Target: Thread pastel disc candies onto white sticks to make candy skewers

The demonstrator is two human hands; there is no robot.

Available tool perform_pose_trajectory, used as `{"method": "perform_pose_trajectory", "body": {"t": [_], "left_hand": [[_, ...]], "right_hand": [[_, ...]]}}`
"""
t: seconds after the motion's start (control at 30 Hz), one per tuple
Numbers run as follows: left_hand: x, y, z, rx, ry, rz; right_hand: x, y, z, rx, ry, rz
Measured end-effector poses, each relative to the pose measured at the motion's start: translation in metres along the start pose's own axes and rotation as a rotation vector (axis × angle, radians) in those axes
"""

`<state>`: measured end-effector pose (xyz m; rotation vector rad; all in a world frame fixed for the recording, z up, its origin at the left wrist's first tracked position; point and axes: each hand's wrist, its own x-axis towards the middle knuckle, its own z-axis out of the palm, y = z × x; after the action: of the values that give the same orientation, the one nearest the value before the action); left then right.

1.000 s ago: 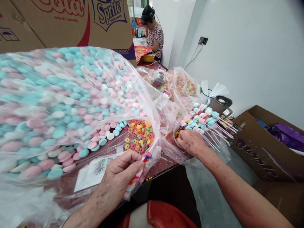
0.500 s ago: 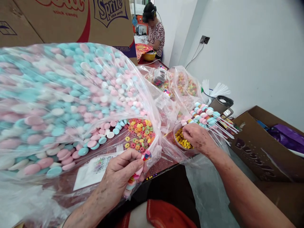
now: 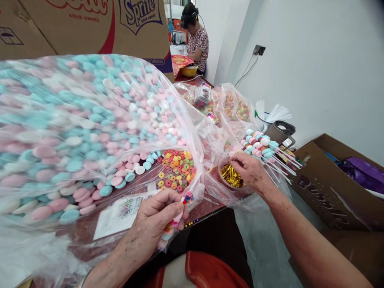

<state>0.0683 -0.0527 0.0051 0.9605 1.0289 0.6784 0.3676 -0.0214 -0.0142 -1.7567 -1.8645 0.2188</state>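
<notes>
A: What has the left hand point(image 3: 153, 218) got?

B: Its fingers point(image 3: 168, 208) are curled tight, pinching a candy skewer of pastel discs with a multicoloured top piece point(image 3: 177, 212), held at the near edge of the dark red table point(image 3: 207, 208), at about 6 o'clock in the view. The skewer's lower part runs down behind the fingers, so its full length cannot be seen.

A: And the right hand point(image 3: 252, 172)?

B: At about 3 o'clock from the left one, well apart. Its fingers are bent down over the rim of a small clear round tub of gold foil twist ties point(image 3: 231, 178). The fingertips dip towards the ties, but whether they grip one I cannot tell.

A: What lies around them?

B: At 9 to 11 o'clock, a large clear plastic bag of pink, blue and white disc candies point(image 3: 84, 132) fills the left half of the view. Just beyond the left hand, at 12 o'clock from it, sits a heap of small multicoloured ring candies point(image 3: 177, 170) under clear plastic. A white printed label sheet point(image 3: 123, 212) lies just left of that hand.

A: Past the tub?

B: At 1 o'clock from the right hand, a pile of finished pastel candy skewers on white sticks point(image 3: 261, 148), touching the hand's far side. Beyond it, a dark cylindrical cup point(image 3: 279, 132) and loose white sticks point(image 3: 274, 114). A brown cardboard box point(image 3: 330, 192) stands at 3 o'clock. Another person point(image 3: 196, 40) sits at 12 o'clock, far down the table.
</notes>
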Motion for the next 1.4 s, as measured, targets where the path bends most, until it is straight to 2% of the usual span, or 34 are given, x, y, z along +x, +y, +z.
{"method": "perform_pose_trajectory", "body": {"t": [0.1,0.2,0.43,0.53,0.63,0.7,0.8,0.9,1.03,1.27,1.33,1.4], "left_hand": [[-0.001,0.002,0.004,-0.015,0.020,0.021],[-0.002,0.004,0.008,-0.029,0.020,0.036],[-0.004,0.007,0.011,-0.033,0.032,0.036],[-0.003,0.005,0.011,-0.048,0.026,0.041],[-0.001,0.001,0.013,-0.038,-0.069,0.052],[0.001,0.000,0.019,-0.010,-0.126,0.075],[0.003,0.001,0.031,-0.020,-0.125,0.127],[0.005,0.002,0.036,-0.078,-0.078,0.161],[0.008,-0.001,0.031,-0.112,0.004,0.189],[0.010,-0.008,0.024,-0.120,0.125,0.270],[0.010,-0.008,0.023,-0.081,0.145,0.274],[0.011,-0.007,0.021,-0.068,0.169,0.259]], "right_hand": [[-0.004,0.007,-0.003,0.087,0.094,0.094],[-0.009,0.011,-0.004,0.182,0.121,0.174],[-0.012,0.011,-0.006,0.380,0.225,0.261],[-0.010,0.003,-0.005,0.469,0.272,0.279],[-0.010,-0.025,0.003,0.687,0.329,0.304],[-0.012,-0.054,0.011,1.055,0.330,0.365],[-0.021,-0.096,0.026,1.462,0.245,0.447],[-0.032,-0.123,0.040,1.610,0.105,0.492],[-0.041,-0.133,0.050,1.676,-0.027,0.533],[-0.042,-0.134,0.057,1.616,0.004,0.495],[-0.044,-0.130,0.059,1.550,0.005,0.444],[-0.046,-0.125,0.061,1.338,0.004,0.338]]}}
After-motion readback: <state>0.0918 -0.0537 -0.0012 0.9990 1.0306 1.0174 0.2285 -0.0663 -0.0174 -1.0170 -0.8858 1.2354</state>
